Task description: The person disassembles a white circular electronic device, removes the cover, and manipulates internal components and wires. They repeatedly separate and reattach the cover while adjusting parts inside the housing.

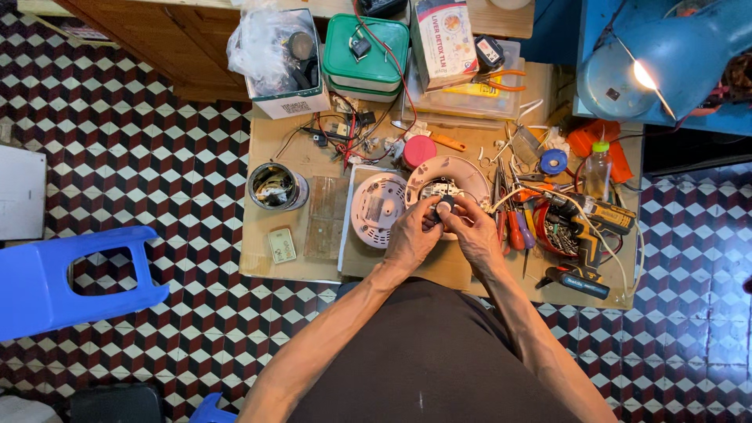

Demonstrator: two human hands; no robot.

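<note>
On the cluttered counter, a round pinkish appliance base lies near the middle, just beyond both hands. The left hand and right hand meet at its near rim, fingertips pinching a small dark knob-like part between them.

Both forearms bare to the elbow, no sleeves visible. Left hand and right hand: no gloves, rings, or watch. Dark brown garment below hands.
</note>
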